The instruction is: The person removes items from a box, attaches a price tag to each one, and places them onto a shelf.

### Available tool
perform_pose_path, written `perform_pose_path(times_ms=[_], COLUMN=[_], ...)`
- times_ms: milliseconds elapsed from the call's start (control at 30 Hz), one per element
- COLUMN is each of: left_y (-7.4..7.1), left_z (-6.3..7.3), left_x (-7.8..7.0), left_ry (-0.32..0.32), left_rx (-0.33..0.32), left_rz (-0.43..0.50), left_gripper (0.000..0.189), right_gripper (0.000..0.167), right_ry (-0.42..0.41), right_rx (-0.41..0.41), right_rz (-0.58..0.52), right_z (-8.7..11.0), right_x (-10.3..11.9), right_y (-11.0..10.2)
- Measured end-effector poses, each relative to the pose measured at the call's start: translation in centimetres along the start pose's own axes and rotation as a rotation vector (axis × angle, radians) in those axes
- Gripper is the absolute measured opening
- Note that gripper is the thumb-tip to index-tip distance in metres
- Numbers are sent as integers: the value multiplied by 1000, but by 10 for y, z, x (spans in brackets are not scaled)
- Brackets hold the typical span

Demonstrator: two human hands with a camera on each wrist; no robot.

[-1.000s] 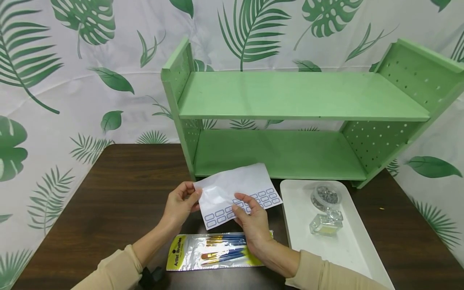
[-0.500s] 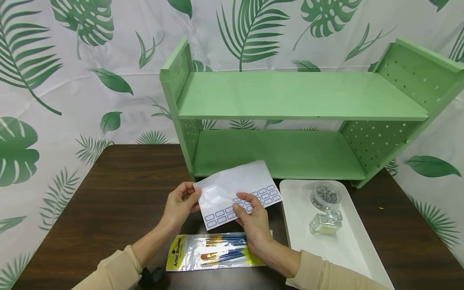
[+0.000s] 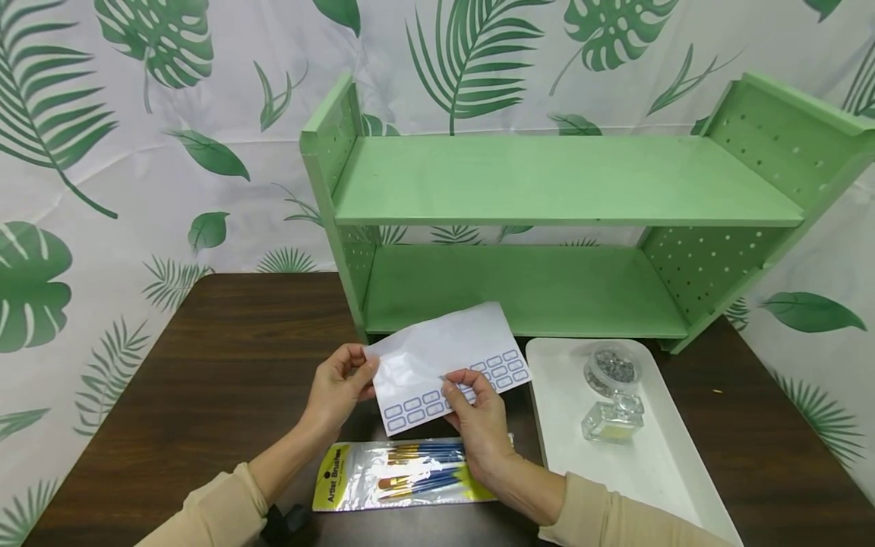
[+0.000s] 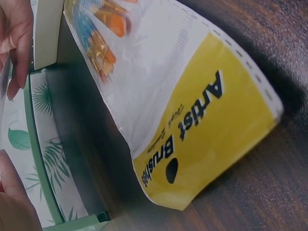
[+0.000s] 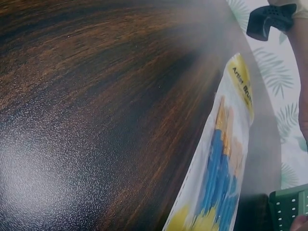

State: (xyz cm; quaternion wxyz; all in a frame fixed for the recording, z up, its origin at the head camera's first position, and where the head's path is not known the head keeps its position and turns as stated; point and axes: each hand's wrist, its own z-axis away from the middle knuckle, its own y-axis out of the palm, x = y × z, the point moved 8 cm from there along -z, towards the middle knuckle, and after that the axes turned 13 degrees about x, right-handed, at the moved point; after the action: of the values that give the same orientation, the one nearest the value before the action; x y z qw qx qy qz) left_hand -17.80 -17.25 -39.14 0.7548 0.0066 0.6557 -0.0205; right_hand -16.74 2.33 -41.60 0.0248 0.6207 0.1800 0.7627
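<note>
A white sheet of sticker labels (image 3: 437,342), with rows of blue-outlined labels along its lower part, is held tilted above the table. My left hand (image 3: 342,384) pinches its left edge between thumb and fingers. Over the label rows, my right hand (image 3: 480,414) has thumb and index finger close together, with a small pale corner of a label at the tips. Several labels are hidden behind that hand. Below the sheet lies a clear pack of artist brushes (image 3: 362,486) with a yellow header, readable in the left wrist view as the brush pack (image 4: 207,125).
A green two-tier shelf (image 3: 567,182) stands at the back. On the right is a white tray (image 3: 656,501) bearing a round clear tub of grey bits (image 3: 613,368) and a square glass bottle (image 3: 611,420). The dark wooden table (image 3: 178,395) extends to the left.
My right thumb and index finger have drawn closer together over the labels, and a small pale corner now shows at their tips. The left hand keeps its grip on the sheet.
</note>
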Motion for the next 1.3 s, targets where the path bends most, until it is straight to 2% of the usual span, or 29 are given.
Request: perform_pose_path(times_ms=[500, 733, 900, 1067, 1167, 1300], left_y=[-1, -8, -18, -38, -50, -58], left_z=[-2, -4, -4, -2, 0, 1], left_x=[4, 8, 10, 12, 16, 25], left_ry=[-6, -19, -36, -78, -107, -147], left_rx=[-7, -28, -38, -42, -27, 7], left_rz=[-3, -14, -35, -96, -129, -132], left_gripper=[14, 14, 17, 22, 24, 27], right_gripper=[6, 7, 16, 19, 19, 17], right_ry=[1, -12, -37, -63, -92, -135], right_rx=[-47, -65, -119, -169, -166, -143], right_rz=[-35, -36, 67, 191, 230, 245], right_z=[1, 5, 10, 15, 17, 18], right_x=[-3, 1, 9, 20, 30, 43], right_y=[-5, -6, -14, -27, -31, -34])
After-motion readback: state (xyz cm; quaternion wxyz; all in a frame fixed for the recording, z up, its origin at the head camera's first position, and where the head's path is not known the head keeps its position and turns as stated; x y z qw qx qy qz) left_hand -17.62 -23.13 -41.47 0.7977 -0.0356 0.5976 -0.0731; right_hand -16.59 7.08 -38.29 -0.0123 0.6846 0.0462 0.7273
